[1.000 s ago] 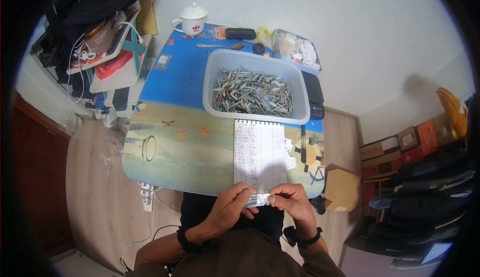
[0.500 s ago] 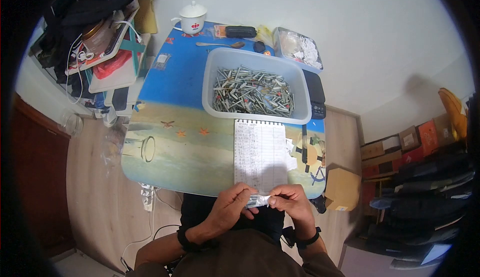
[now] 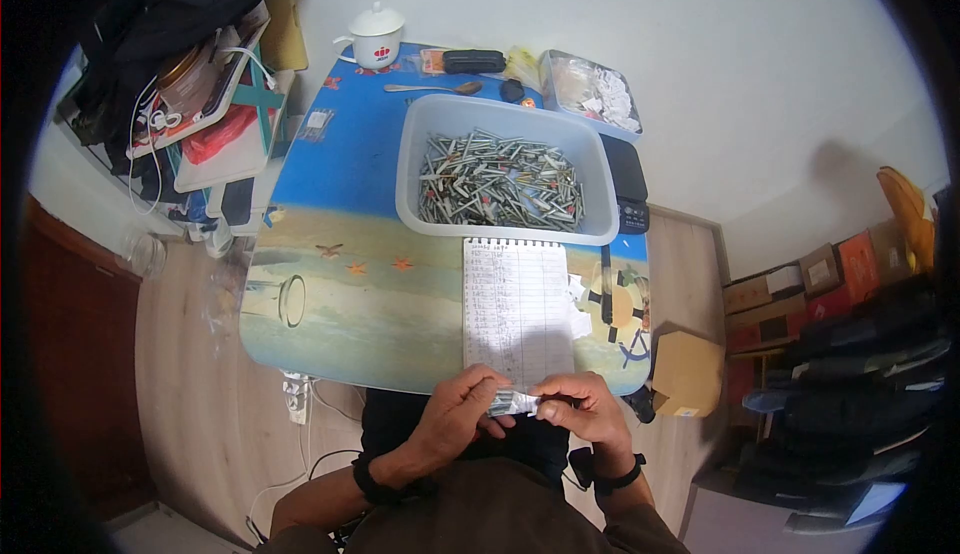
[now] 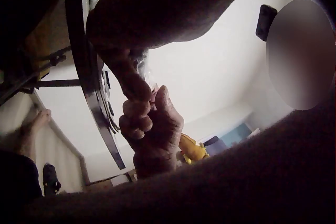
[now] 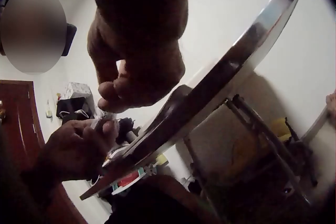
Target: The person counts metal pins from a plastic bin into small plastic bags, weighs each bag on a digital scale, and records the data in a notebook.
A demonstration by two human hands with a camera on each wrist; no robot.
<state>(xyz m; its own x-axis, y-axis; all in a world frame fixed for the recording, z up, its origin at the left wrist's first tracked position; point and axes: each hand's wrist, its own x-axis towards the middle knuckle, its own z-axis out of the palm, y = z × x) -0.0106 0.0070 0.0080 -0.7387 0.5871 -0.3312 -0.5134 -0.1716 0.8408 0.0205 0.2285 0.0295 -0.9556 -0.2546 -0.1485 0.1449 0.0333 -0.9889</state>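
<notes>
Over the near edge of the table, in the head view, both hands hold a small clear plastic packet (image 3: 510, 402) with silvery metal pieces and something white at its right end. My left hand (image 3: 450, 422) grips its left side, thumb on top and fingers beneath. At the right end my right hand (image 3: 590, 410) pinches the packet between thumb and index finger. Both wrist views are dark; the left wrist view shows the right hand (image 4: 156, 134) with curled fingers close to the left one. Just beyond the hands lies a spiral notepad (image 3: 515, 304) with handwritten columns.
A translucent plastic bin (image 3: 598, 179) full of metal screws or nails stands behind the notepad. On the table (image 3: 370, 324) are also a lidded cup (image 3: 377, 39), a spoon (image 3: 435, 87), a black scale (image 3: 628, 179), a box of white scraps (image 3: 595, 94) and another small packet (image 3: 316, 124).
The right fingers have shifted slightly at the packet's end, and more of its silvery contents shows between the hands. The left hand keeps its grip. The head view has shifted a little.
</notes>
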